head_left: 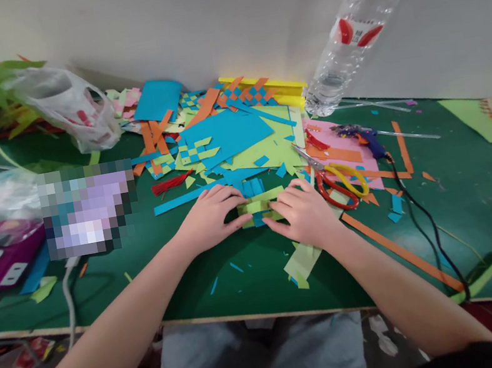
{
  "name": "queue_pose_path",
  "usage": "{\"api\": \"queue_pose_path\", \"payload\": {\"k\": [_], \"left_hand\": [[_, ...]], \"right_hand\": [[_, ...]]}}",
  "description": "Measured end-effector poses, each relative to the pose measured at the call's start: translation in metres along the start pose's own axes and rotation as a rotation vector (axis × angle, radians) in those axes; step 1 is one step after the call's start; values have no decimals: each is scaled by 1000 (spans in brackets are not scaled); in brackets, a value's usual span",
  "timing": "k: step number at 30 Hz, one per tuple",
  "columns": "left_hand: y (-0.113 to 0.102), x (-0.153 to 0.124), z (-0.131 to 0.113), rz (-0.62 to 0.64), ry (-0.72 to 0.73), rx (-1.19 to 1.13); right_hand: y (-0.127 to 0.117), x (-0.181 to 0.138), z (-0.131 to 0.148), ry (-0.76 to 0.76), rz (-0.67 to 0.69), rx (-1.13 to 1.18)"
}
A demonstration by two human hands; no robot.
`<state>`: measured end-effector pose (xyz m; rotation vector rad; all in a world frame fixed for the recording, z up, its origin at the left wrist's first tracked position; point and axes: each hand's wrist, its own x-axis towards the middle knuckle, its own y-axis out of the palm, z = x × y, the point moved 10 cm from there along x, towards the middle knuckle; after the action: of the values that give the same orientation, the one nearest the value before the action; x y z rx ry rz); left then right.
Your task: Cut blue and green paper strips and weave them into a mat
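Observation:
Between my hands is a small piece of woven paper strips (pixel 258 206), light green and blue, low over the green table. My left hand (pixel 214 215) pinches its left side between thumb and fingers. On its right side the fingers of my right hand (pixel 300 209) are closed, the thumb below. Just beyond lie a long blue paper strip (pixel 182 202) and a blue paper sheet (pixel 228 136) on light green paper. Scissors with red and yellow handles (pixel 338 180) rest right beside my right hand. A pale green paper scrap (pixel 302 261) lies under my right wrist.
A glue gun (pixel 364 139) with a black cord lies at the right. Behind it a plastic bottle (pixel 352 32) stands by the wall. At the left are a white plastic bag (pixel 70 107) and a blurred-out device (pixel 89 211) with a cable. Orange strips (pixel 401 252) and scraps are scattered about.

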<state>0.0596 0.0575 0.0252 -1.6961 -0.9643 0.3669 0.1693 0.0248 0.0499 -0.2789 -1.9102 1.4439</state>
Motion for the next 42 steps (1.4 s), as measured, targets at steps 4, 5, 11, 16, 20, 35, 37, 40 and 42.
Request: {"api": "queue_pose_path", "payload": {"k": [4, 5, 11, 16, 20, 35, 37, 40, 42], "left_hand": [[-1, -1, -3, -3, 4, 25], [-2, -1, -3, -6, 1, 28], [-11, 1, -5, -102, 24, -83], [-11, 2, -4, -130, 43, -186], [-10, 2, 0, -104, -3, -244], [-14, -2, 24, -76, -264, -768], [-19, -5, 28, -104, -295, -822], [-25, -7, 30, -131, -288, -890], [-26, -9, 30, -135, -266, -923]], "right_hand": [[-6, 0, -1, 13, -45, -15], [-7, 0, -1, 17, -55, -19], [-3, 1, 3, -2, -40, 0], [2, -1, 3, 0, -22, 38], [0, 0, 0, 30, -31, 60], [-8, -2, -11, 154, -94, 121], [-8, -2, -11, 154, -90, 135], [-9, -2, -12, 163, -91, 148], [-12, -4, -15, 193, -111, 141]]}}
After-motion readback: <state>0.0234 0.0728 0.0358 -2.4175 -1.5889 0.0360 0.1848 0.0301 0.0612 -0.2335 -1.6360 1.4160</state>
